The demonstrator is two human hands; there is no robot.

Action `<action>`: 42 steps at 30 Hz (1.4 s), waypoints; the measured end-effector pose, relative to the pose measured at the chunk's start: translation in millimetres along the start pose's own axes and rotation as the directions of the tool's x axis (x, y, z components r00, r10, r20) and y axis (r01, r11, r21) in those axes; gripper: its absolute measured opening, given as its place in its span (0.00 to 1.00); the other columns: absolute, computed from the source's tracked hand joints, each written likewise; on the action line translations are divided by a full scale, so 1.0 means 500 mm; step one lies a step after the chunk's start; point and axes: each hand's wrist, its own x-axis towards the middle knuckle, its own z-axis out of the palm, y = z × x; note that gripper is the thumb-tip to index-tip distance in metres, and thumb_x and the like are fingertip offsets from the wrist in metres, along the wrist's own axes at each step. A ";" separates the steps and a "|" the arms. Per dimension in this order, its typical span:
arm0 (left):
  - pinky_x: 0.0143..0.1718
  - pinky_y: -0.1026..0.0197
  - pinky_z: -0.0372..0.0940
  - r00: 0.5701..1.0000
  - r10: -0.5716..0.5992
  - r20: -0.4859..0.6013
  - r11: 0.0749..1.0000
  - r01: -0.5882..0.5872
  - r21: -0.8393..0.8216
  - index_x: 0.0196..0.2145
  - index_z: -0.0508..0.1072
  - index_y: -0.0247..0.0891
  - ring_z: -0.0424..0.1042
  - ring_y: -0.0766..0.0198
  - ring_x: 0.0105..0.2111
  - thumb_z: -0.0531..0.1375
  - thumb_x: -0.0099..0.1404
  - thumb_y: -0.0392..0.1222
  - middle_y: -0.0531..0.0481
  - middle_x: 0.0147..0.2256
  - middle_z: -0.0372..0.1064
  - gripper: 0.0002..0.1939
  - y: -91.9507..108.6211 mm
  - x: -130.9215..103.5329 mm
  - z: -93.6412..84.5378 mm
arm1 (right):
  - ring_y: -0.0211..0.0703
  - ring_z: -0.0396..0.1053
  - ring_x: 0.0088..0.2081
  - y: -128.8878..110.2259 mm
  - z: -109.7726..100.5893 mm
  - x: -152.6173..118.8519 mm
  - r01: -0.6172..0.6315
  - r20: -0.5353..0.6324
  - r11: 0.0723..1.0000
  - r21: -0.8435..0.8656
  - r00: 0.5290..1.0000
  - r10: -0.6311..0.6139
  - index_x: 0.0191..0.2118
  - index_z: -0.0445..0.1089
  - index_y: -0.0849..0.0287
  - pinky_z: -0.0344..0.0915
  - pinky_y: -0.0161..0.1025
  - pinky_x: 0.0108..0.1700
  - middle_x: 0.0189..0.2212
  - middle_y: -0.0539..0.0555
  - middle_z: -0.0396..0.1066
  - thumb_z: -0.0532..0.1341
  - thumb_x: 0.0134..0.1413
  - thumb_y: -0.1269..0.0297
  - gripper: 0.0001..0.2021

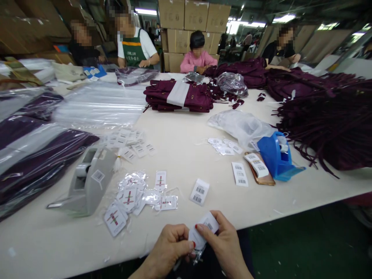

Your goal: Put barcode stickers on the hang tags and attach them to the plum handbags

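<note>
Thumbs [207, 235] uppermost, both hands [171, 244] [226, 243] pinch a white tag [198, 237].

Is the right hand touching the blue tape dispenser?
No, the right hand grips a white card, well apart from the blue tape dispenser.

A ceiling light [145, 11] glares at eleven o'clock; the desk [180, 159] is evenly pale, the floor [305, 244] at four o'clock dim. Plastic sleeves [99, 104] toward ten o'clock shine. Edges stretch; print on the card [200, 237] in the hands [228, 243] is blurred.
</note>
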 end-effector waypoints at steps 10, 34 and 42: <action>0.20 0.68 0.52 0.998 0.008 -0.067 0.992 -0.016 -0.123 0.19 0.66 0.32 0.61 0.71 0.16 0.66 0.44 0.45 0.50 0.17 0.68 0.14 -0.026 0.011 0.007 | 0.33 0.56 0.19 0.019 -0.015 0.015 0.000 0.037 1.000 0.031 0.999 -0.001 0.24 0.62 0.60 0.55 0.30 0.21 0.16 0.45 0.58 0.57 0.51 0.49 0.18; 0.18 0.68 0.51 0.991 -0.029 -0.129 0.997 0.018 -0.081 0.21 0.66 0.33 0.59 0.71 0.16 0.68 0.37 0.54 0.54 0.16 0.63 0.23 -0.024 0.045 0.021 | 0.40 0.67 0.34 0.019 -0.041 0.012 0.352 0.266 0.887 -0.298 0.923 -0.277 0.43 0.71 0.55 0.64 0.34 0.37 0.32 0.53 0.68 0.49 0.59 0.55 0.17; 0.20 0.69 0.50 0.976 0.165 -0.140 0.985 -0.157 0.065 0.24 0.65 0.34 0.58 0.72 0.18 0.64 0.46 0.51 0.56 0.18 0.62 0.18 -0.014 0.059 0.032 | 0.38 0.63 0.27 0.037 -0.035 0.027 0.192 0.192 0.974 -0.120 0.967 -0.167 0.31 0.72 0.59 0.61 0.33 0.30 0.24 0.50 0.68 0.60 0.48 0.52 0.14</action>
